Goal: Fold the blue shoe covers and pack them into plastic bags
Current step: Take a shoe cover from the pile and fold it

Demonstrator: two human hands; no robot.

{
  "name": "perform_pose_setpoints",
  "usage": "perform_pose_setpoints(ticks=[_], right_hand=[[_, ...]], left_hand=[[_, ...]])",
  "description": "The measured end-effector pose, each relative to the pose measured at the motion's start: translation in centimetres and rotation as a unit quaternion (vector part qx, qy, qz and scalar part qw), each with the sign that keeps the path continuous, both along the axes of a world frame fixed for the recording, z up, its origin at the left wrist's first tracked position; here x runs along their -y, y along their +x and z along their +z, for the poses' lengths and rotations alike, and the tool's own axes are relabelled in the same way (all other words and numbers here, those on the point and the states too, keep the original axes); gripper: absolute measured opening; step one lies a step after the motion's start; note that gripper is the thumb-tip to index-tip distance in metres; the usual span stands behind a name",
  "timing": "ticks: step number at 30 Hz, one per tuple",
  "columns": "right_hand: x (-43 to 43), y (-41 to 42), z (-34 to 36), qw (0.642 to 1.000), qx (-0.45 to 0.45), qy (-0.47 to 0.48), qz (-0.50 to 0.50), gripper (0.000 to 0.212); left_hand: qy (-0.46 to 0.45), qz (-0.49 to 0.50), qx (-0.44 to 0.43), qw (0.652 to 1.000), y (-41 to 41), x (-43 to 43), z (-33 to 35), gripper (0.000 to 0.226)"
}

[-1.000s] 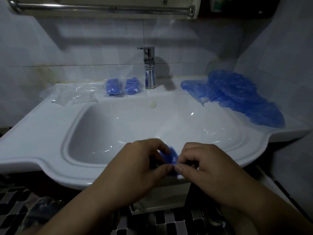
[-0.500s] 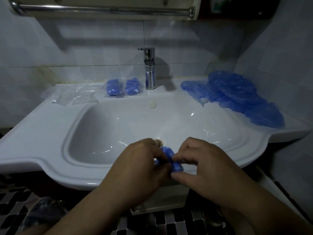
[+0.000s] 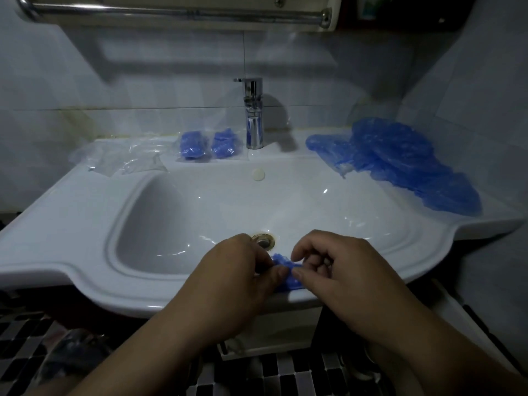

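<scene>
A small folded blue shoe cover is held over the sink's front rim between my two hands. My left hand pinches its left side with thumb and fingers. My right hand pinches its right side, fingers curled. Most of the bundle is hidden by my fingers. A heap of loose blue shoe covers lies on the right of the counter. Two packed bags of folded covers sit left of the tap. Empty clear plastic bags lie at the back left.
The white sink has a chrome tap at the back and a metal drain just beyond my hands. A towel rail runs overhead. Black-and-white floor tiles show below the counter.
Both hands have kept working the small blue bundle, shifting slightly; the right fingers have lifted and spread a little, and the drain now shows beyond my left hand.
</scene>
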State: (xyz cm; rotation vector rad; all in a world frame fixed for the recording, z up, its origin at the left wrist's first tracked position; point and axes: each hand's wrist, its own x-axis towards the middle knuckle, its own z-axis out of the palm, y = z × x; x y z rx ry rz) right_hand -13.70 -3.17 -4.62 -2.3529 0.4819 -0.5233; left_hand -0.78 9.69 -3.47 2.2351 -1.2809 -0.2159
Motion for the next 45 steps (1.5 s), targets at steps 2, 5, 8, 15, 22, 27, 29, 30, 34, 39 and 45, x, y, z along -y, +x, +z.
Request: perform_pose_setpoints(ticks=[2, 5, 8, 15, 22, 27, 29, 30, 34, 39, 45], right_hand=[[-0.3, 0.4, -0.1, 1.0, 0.002, -0.002, -0.016, 0.007], [-0.5, 0.9, -0.2, 0.998, -0.024, -0.039, -0.032, 0.006], [-0.3, 1.1, -0.1, 0.995, -0.039, -0.086, -0.014, 0.01], [0.4, 0.0, 1.0, 0.989, -0.102, -0.069, 0.079, 0.024], [0.5, 0.5, 0.7, 0.996, -0.063, -0.022, 0.054, 0.007], [-0.6, 1.7, 0.0, 0.998, -0.024, -0.049, -0.009, 0.002], [-0.8, 1.9, 0.0, 0.996, -0.018, -0.086, 0.002, 0.003], [-0.7, 1.9, 0.0, 0.996, -0.016, -0.087, 0.013, 0.004], [-0.4, 1.4, 0.2, 0.993, -0.062, -0.078, 0.07, 0.02], [-0.4, 2.0, 0.3, 0.992, -0.051, -0.097, 0.063, 0.012], [-0.8, 3.5, 0.7, 1.0, 0.018, -0.005, -0.001, 0.006]], left_hand=[[0.0, 0.021, 0.011, 1.0, -0.2, 0.3, 0.0, 0.029], [-0.014, 0.049, 0.019, 0.999, -0.2, 0.4, 0.0, 0.021], [-0.038, 0.026, 0.01, 0.999, 0.0, 0.3, -0.1, 0.012], [0.029, -0.093, 0.035, 0.995, 0.8, -1.2, 1.2, 0.025], [0.016, -0.056, -0.005, 0.998, 1.3, -0.9, 0.7, 0.013], [-0.003, 0.022, -0.004, 1.0, 1.2, 0.0, -0.2, 0.017], [0.0, 0.034, 0.0, 0.999, 1.1, 0.1, -0.4, 0.015], [-0.001, 0.038, -0.001, 0.999, 1.1, 0.1, -0.4, 0.012], [-0.018, 0.028, -0.006, 0.999, 1.2, -0.2, -0.4, 0.012], [-0.009, -0.001, -0.027, 1.0, 1.9, -0.7, -0.2, 0.017], [-0.076, -0.01, -0.03, 0.997, 2.9, -0.7, -0.3, 0.013]])
